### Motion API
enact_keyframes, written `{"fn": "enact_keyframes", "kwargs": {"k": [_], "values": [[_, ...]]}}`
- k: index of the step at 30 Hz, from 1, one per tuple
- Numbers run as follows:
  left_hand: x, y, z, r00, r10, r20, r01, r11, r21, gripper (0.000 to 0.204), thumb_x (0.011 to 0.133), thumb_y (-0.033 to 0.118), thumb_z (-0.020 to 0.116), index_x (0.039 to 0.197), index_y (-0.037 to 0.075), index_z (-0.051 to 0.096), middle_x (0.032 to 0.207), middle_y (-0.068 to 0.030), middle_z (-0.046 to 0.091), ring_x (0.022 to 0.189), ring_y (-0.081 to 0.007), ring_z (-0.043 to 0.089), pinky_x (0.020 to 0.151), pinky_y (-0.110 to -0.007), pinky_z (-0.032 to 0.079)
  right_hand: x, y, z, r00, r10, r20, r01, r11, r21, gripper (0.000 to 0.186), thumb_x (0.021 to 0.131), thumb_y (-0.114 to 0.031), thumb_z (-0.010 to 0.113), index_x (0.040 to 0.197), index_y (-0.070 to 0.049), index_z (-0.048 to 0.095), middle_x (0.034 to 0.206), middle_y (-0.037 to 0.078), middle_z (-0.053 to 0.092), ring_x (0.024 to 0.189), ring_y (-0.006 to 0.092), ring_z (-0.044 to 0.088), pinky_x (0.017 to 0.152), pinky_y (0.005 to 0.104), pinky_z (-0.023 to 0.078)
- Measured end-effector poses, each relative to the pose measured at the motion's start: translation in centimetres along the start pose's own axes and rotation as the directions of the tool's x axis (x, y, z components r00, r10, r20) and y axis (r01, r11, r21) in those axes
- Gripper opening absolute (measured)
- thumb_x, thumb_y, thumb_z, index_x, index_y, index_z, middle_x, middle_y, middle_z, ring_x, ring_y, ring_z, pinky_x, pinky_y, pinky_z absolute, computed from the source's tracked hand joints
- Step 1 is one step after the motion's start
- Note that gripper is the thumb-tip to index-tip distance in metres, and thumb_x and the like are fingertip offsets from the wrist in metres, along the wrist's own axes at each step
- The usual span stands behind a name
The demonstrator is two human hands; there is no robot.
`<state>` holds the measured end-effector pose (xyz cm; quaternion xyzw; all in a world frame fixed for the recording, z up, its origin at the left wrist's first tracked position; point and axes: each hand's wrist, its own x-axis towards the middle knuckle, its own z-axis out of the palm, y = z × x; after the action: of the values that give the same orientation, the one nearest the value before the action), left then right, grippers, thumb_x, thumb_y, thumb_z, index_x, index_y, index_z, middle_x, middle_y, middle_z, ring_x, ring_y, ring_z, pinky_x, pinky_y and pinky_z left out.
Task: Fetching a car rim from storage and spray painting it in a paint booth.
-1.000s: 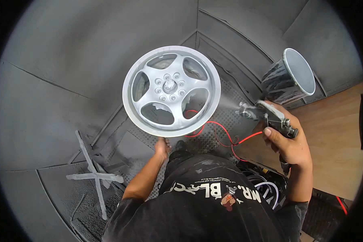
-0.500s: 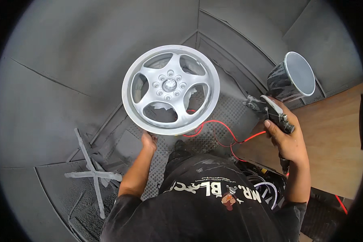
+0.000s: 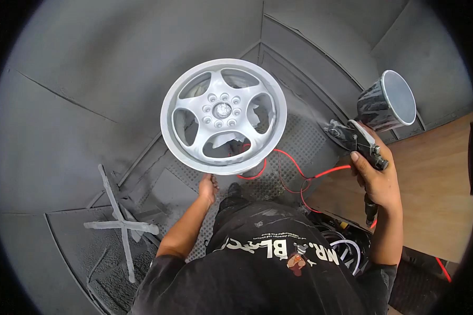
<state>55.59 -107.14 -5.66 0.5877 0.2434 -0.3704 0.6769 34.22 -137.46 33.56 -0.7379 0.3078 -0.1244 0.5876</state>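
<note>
My right hand [image 3: 377, 181] is wrapped round a spray gun [image 3: 352, 137] with a dark, paint-smeared cup [image 3: 376, 110] on top. From its nozzle a faint mist drifts left, toward a silver five-spoke wheel rim [image 3: 227, 167]. The rim's face is turned up, with several bolt holes around its centre. White material shows through its openings, and what bears it from below is mostly hidden. My left hand [image 3: 208, 189] is at the rim's near edge, its fingers curled and partly hidden beneath; what they hold cannot be made out.
Grey paint-dusted walls [image 3: 89, 63] enclose the far and left sides. A grey cross-shaped stand [image 3: 123, 224] is at lower left. A red hose [image 3: 294, 160] loops over the studded floor mat [image 3: 299, 139]. At right are a wooden panel [image 3: 431, 184] and coiled hoses [image 3: 347, 252].
The wheel rim's spokes have turned to another position. My left hand has shifted right along its near edge. The spray gun in my right hand has moved slightly right.
</note>
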Motion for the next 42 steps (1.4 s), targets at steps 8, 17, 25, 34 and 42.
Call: {"fn": "enact_keyframes", "kwargs": {"k": [8, 17, 25, 34, 42], "values": [[5.7, 4.6, -2.9, 0.966, 0.084, -0.245, -0.132, 0.973, -0.187, 0.014, 0.093, 0.021, 0.042, 0.086, 0.015, 0.053, 0.065, 0.0036, 0.042, 0.054, -0.0096, 0.039, 0.052, -0.026, 0.034, 1.5, 0.4, 0.7, 0.993, -0.11, -0.045, 0.108, 0.993, -0.056, 0.046, 0.087, -0.008, 0.061, 0.132, -0.003, 0.05, 0.078, -0.001, 0.053, 0.064, 0.0053, 0.046, 0.055, 0.0206, 0.039], [3.2, 3.7, -1.7, 0.978, 0.158, -0.136, -0.153, 0.987, 0.05, 0.019, 0.097, 0.027, 0.043, 0.087, 0.014, 0.052, 0.066, 0.0037, 0.042, 0.052, -0.0084, 0.038, 0.049, -0.027, 0.035, -0.9, -0.8, -0.5, 0.995, 0.001, 0.098, -0.005, 0.999, 0.044, 0.053, 0.084, -0.018, 0.068, 0.132, -0.004, 0.05, 0.076, 0.0, 0.055, 0.059, 0.0046, 0.047, 0.047, 0.0199, 0.036], [3.3, 2.1, -0.3, 0.971, 0.187, -0.146, -0.175, 0.98, 0.089, 0.019, 0.097, 0.029, 0.044, 0.087, 0.014, 0.052, 0.066, 0.0035, 0.044, 0.052, -0.0092, 0.039, 0.047, -0.027, 0.035, -2.1, 0.0, 0.0, 0.963, 0.027, 0.269, -0.021, 0.999, -0.025, 0.054, 0.082, -0.018, 0.068, 0.129, 0.0, 0.051, 0.085, 0.004, 0.059, 0.065, 0.0086, 0.053, 0.057, 0.0221, 0.042], [2.6, 0.2, 1.3, 0.97, 0.18, -0.161, -0.159, 0.978, 0.138, 0.027, 0.1, 0.035, 0.042, 0.085, 0.014, 0.05, 0.061, 0.0034, 0.04, 0.049, -0.0099, 0.037, 0.044, -0.027, 0.033, -4.1, 0.0, 0.6, 0.951, -0.013, 0.308, 0.021, 0.999, -0.025, 0.049, 0.081, -0.014, 0.069, 0.124, 0.004, 0.055, 0.121, 0.014, 0.061, 0.107, 0.0191, 0.055, 0.096, 0.0323, 0.04], [-3.0, -4.4, 6.6, 1.0, 0.021, -0.022, -0.024, 0.988, -0.155, 0.029, 0.1, 0.039, 0.042, 0.089, 0.014, 0.051, 0.064, 0.0028, 0.043, 0.053, -0.0102, 0.042, 0.048, -0.026, 0.038, -1.2, -0.5, -0.3, 0.996, 0.054, 0.075, -0.045, 0.991, -0.126, 0.047, 0.086, -0.006, 0.063, 0.131, -0.002, 0.051, 0.084, 0.001, 0.057, 0.066, 0.0058, 0.048, 0.058, 0.0202, 0.04]]}}
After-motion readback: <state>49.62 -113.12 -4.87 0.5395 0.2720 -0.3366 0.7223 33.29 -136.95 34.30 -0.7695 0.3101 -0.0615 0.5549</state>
